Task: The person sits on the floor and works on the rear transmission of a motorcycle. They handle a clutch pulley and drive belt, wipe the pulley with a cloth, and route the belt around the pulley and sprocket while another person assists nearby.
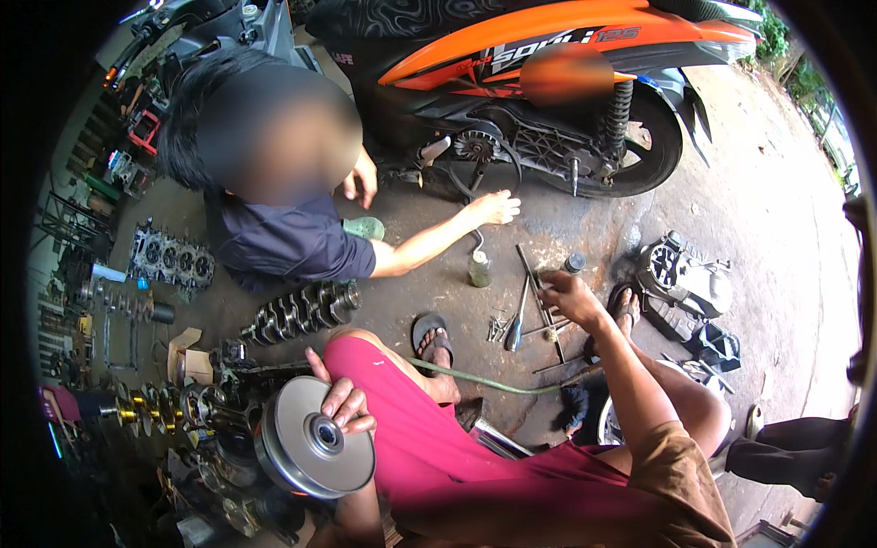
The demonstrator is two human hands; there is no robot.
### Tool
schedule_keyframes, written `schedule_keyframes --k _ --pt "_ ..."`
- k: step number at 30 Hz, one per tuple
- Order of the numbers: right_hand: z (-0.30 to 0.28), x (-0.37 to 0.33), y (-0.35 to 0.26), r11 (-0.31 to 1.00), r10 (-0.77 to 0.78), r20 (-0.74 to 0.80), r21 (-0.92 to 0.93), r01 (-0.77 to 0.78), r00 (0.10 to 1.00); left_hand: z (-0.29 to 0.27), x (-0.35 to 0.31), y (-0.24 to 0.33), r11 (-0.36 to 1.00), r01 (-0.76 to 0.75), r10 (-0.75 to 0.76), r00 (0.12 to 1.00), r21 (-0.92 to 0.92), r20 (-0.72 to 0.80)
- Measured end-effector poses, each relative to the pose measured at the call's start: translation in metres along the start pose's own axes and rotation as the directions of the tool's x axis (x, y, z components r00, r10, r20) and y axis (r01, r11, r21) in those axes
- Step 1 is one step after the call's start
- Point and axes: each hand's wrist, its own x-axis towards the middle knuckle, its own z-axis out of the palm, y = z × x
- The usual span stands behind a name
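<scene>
My left hand [345, 404] grips a round grey metal pulley [303, 447], its fingers lying across the face beside the central hub. The pulley is held tilted over my left thigh. Out at the right, my right hand [568, 297] is above the floor with its fingers loosely bent and apart. Beneath and beside it lie a long T-handle wrench [532, 271] and a screwdriver [516, 331]. A small dark-topped jar [575, 263] stands just beyond the fingers. Several bolts [499, 327] are scattered left of the screwdriver.
An orange and black scooter [512, 55] stands ahead, its drive side exposed with a belt [519, 169]. A co-worker's hand [493, 209] reaches near it, above a glass jar [480, 269]. A crankshaft [301, 313], an engine cover [690, 279] and a green hose [493, 384] lie around me.
</scene>
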Motion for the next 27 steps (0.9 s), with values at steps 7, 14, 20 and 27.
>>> schedule_keyframes --k 7,14,20,27 --pt "0.057 0.026 -0.111 0.873 -0.367 -0.031 -0.355 0.333 0.930 0.002 -0.007 -0.003 0.996 -0.092 0.092 0.995 -0.014 -0.033" --pt "0.083 -0.036 -0.088 0.995 -0.095 -0.153 -0.034 0.091 0.984 0.002 -0.004 0.009 0.998 0.033 -0.034 0.999 0.050 0.026" --pt "0.089 -0.046 -0.049 0.985 0.010 -0.110 0.171 0.009 0.994 0.000 -0.005 0.010 0.995 0.057 -0.056 0.998 0.084 -0.014" --pt "0.109 -0.054 -0.049 0.947 0.069 -0.026 0.316 -0.058 0.997 -0.001 0.002 0.004 0.997 0.046 -0.044 0.999 0.061 -0.026"
